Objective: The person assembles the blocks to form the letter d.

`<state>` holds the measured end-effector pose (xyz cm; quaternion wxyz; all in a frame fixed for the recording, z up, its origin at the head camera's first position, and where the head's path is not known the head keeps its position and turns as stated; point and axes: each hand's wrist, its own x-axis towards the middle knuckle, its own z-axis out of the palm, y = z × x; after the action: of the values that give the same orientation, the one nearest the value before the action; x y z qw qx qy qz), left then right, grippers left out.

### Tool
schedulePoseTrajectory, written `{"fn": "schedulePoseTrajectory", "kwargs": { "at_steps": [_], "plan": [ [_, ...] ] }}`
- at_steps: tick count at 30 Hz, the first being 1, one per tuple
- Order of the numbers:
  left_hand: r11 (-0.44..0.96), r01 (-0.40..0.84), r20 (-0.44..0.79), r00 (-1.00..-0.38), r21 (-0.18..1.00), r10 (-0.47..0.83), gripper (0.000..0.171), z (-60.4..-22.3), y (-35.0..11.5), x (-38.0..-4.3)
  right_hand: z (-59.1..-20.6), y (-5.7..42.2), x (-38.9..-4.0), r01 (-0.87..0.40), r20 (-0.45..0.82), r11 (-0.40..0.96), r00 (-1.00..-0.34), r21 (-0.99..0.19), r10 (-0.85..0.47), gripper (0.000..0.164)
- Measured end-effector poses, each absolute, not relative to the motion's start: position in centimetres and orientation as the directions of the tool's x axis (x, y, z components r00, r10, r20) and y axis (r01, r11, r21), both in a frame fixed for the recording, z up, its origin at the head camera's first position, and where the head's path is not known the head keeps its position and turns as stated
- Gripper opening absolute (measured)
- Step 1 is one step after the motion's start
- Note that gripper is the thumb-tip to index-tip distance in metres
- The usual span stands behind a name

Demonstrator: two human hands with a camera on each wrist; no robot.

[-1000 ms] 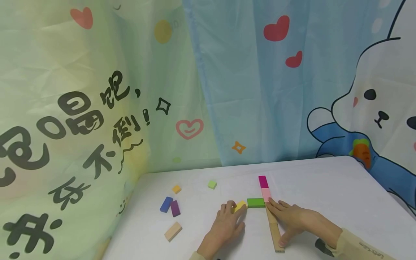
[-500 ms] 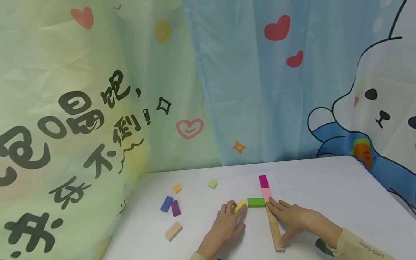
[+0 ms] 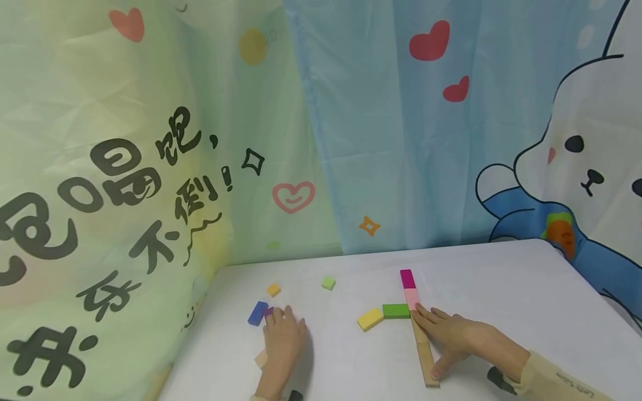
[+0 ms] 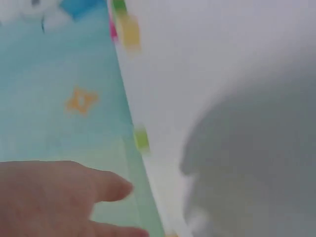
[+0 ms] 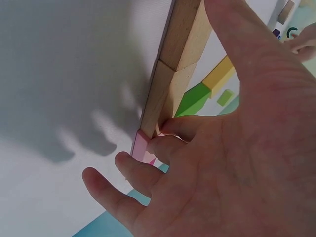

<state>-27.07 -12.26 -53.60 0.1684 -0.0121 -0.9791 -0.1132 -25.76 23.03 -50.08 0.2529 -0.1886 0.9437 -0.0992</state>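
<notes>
My left hand [image 3: 285,337] hovers at the left of the table over a purple block [image 3: 268,312], which its fingers mostly cover. In the left wrist view its fingers [image 4: 111,186] stretch out, slightly blurred, holding nothing I can see. A blue block [image 3: 258,313] lies just beside the purple one. My right hand [image 3: 453,337], fingers spread, touches a straight row of blocks: two plain wooden blocks [image 3: 427,365], then a pink block [image 3: 411,298] and a magenta block [image 3: 408,279]. A green block [image 3: 396,311] branches left from the row, and a yellow block [image 3: 370,319] slants off its end.
A plain wooden block [image 3: 260,359] is partly hidden behind my left forearm. Farther back lie a small orange block [image 3: 273,289] and a light green block [image 3: 328,283]. Printed curtains [image 3: 381,139] hang behind the white table [image 3: 506,289].
My left hand has let go of the yellow block and swung left to the purple block. The yellow block now shows whole, angled against the green one. My right hand stays put.
</notes>
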Motion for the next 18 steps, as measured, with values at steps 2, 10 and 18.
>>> {"fn": "schedulePoseTrajectory", "kwargs": {
  "at_steps": [2,10,18],
  "plan": [
    [0.974,-0.016,0.280,-0.957,0.228,-0.081,0.047,-53.3,-14.2,-27.3,-50.0,23.0,-25.8,-0.306,-0.439,0.909,-0.802,-0.282,-0.406,0.127],
    [0.935,0.172,0.152,-0.980,0.310,0.130,0.050,-54.1,-15.7,-27.6,-49.8,23.0,-25.7,-0.296,-0.442,0.910,-0.802,-0.288,-0.401,0.127],
    [0.867,0.384,0.054,-0.920,0.317,0.388,0.053,-54.6,-13.1,-24.9,-49.6,22.9,-25.6,-0.294,-0.441,0.911,-0.804,-0.291,-0.400,0.126]
  ]
}}
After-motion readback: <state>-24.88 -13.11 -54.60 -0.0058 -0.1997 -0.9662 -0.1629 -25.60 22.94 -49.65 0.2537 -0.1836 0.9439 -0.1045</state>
